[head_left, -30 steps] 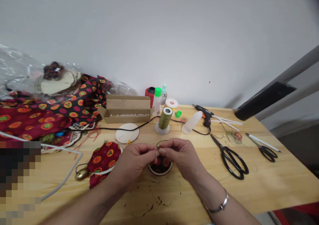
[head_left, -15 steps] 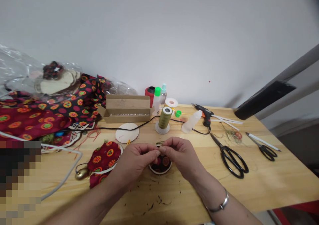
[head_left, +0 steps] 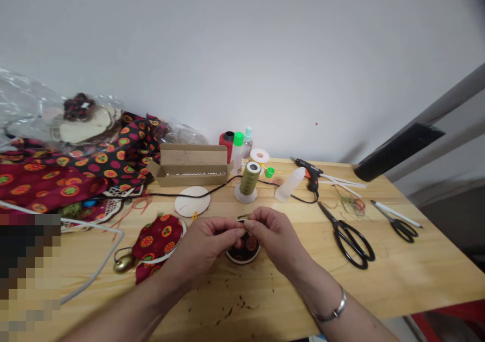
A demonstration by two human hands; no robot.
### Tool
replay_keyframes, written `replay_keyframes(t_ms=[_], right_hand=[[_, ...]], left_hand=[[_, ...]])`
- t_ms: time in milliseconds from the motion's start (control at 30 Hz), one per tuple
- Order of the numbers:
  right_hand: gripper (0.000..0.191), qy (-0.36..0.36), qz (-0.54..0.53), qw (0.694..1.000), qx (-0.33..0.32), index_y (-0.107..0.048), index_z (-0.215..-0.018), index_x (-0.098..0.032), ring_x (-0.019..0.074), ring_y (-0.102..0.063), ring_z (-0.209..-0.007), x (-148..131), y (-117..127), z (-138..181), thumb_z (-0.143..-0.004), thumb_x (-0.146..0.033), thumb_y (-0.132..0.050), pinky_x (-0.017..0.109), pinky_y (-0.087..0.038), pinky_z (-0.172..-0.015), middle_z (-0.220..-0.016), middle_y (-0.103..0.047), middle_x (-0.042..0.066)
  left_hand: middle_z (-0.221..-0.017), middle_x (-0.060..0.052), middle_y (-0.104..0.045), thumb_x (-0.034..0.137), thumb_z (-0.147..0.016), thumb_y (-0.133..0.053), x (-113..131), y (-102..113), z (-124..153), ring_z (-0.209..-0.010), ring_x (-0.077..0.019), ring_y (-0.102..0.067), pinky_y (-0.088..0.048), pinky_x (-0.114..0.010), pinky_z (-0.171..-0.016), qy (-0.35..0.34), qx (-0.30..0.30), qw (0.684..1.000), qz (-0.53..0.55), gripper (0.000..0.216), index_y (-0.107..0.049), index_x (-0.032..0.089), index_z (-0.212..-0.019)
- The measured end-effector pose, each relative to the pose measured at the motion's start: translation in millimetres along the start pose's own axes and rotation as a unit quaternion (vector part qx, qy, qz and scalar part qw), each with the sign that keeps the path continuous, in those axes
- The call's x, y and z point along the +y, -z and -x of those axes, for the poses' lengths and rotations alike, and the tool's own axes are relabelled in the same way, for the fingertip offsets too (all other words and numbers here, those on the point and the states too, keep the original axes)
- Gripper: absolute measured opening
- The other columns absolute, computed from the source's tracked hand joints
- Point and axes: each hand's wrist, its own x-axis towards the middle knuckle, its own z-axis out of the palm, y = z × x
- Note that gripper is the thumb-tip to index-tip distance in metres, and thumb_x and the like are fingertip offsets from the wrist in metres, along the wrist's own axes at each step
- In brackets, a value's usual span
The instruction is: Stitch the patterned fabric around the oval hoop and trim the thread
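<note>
No text, brand or number can be read. On the far part of the counter [head_left: 413,276], the green-capped bottle [head_left: 236,157] bears a dark mark [head_left: 239,170] low down, too small to make out. The cardboard box [head_left: 193,155] shows faint smudges on its raised flap, none legible. At far left, a white patch [head_left: 85,105] on the dark bundle [head_left: 77,108] shows no readable lettering.
</note>
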Motion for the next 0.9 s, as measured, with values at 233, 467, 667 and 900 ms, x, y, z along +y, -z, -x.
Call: replay_keyframes(t_ms=[233,467,667,900], right_hand=[[0.016,-0.010,0.002,1.000,0.005,-0.054,-0.060,-0.016,0.0069,-0.044,-0.043,-0.7,-1.5,-0.1,-0.065,-0.026,-0.064,0.019,-0.034,-0.043,-0.047,-0.054,-0.004],[0.020,-0.007,0.022,1.000,-0.021,-0.060,-0.063,-0.014,0.0065,-0.044,-0.044,-4.1,-0.4,-1.3,-0.070,-0.032,-0.062,0.020,-0.035,-0.044,-0.053,-0.057,-0.002],[0.008,0.018,0.090,0.996,-0.012,-0.060,-0.065,-0.016,0.0102,-0.050,-0.049,2.2,0.1,-0.1,-0.069,-0.023,-0.062,0.022,-0.040,-0.049,-0.053,-0.058,-0.002],[0.016,0.040,0.112,0.991,-0.063,-0.062,-0.064,-0.013,0.0107,-0.050,-0.052,-4.7,7.5,2.8,-0.073,-0.027,-0.058,0.023,-0.039,-0.051,-0.055,-0.058,0.000]], left_hand=[[-0.063,-0.003,-0.069,0.029,-0.068,-0.067,2.4,-0.5,0.1,-0.061,-0.0141,-0.057,-0.042,-0.023,-0.062,0.001,0.006,1.000,-0.029,0.015,-0.072,0.016,-0.062],[-0.054,0.002,-0.062,0.028,-0.067,-0.070,-0.8,-0.7,-1.8,-0.054,-0.0105,-0.052,-0.040,-0.020,-0.057,0.005,0.039,0.999,0.023,0.015,-0.069,0.015,-0.059],[-0.051,0.003,-0.059,0.027,-0.066,-0.071,-0.5,0.0,-2.0,-0.050,-0.0082,-0.049,-0.039,-0.019,-0.054,-0.004,0.068,0.997,0.031,0.013,-0.069,0.015,-0.061],[-0.053,0.003,-0.060,0.027,-0.066,-0.070,-2.6,0.6,-2.9,-0.051,-0.0080,-0.049,-0.038,-0.018,-0.051,-0.003,0.066,0.996,0.056,0.012,-0.069,0.015,-0.064]])
